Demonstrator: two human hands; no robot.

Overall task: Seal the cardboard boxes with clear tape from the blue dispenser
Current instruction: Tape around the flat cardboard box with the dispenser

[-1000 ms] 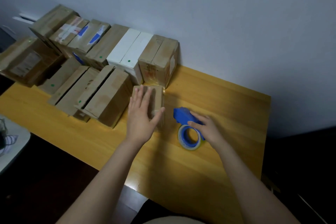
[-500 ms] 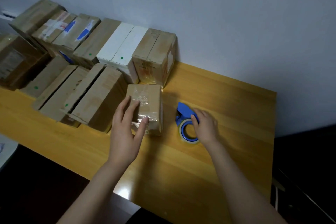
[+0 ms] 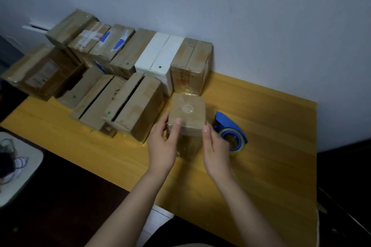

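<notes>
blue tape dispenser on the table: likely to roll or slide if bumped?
The blue plastic tape dispenser lies beside the right hand, untouched. Its body looks rigid, and the round roll could rock if nudged. The glossy yellow wooden table probably lets it slide.

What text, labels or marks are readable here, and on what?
No text is readable.
Held box: round pale stamp on top, too blurred.
Left box: pale label, print too small.
Back boxes: white and blue label scraps, illegible.
Several boxes: plain green dots, no lettering.
Dispenser: no visible marking.
</notes>
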